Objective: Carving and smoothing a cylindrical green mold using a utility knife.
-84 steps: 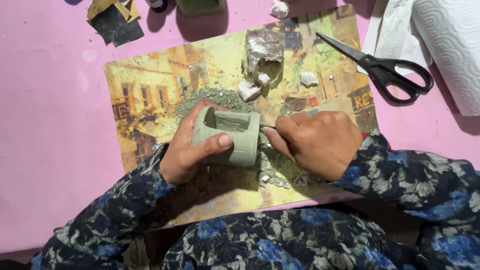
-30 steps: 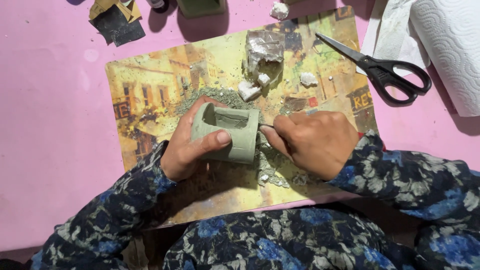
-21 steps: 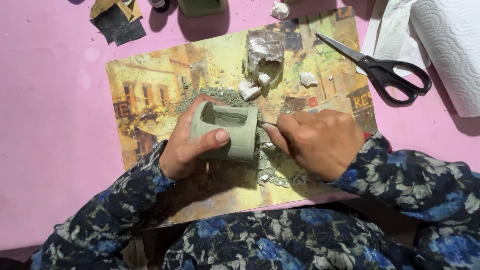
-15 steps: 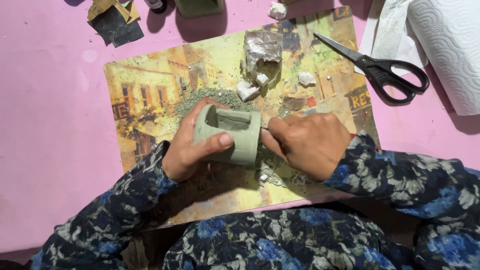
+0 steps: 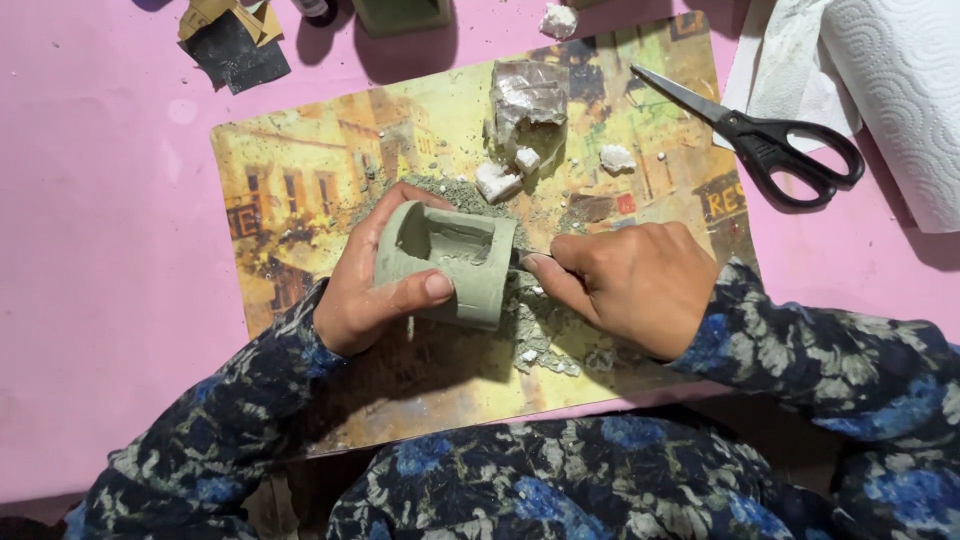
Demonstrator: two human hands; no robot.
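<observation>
On the mat, mid-table: the left hand wraps a grey-green clay block, thumb pressed along its front face, fingers behind.
Right grip: the right hand is curled shut, pinching a thin tool whose tip meets the block's right edge; the tool itself is mostly hidden.
Handling: the block looks stiff but crumbly and hollowed, likely fragile at its thin walls; best held by the solid outer sides.
Around: grey crumbs, picture mat, scissors, paper towel roll, pink table.
</observation>
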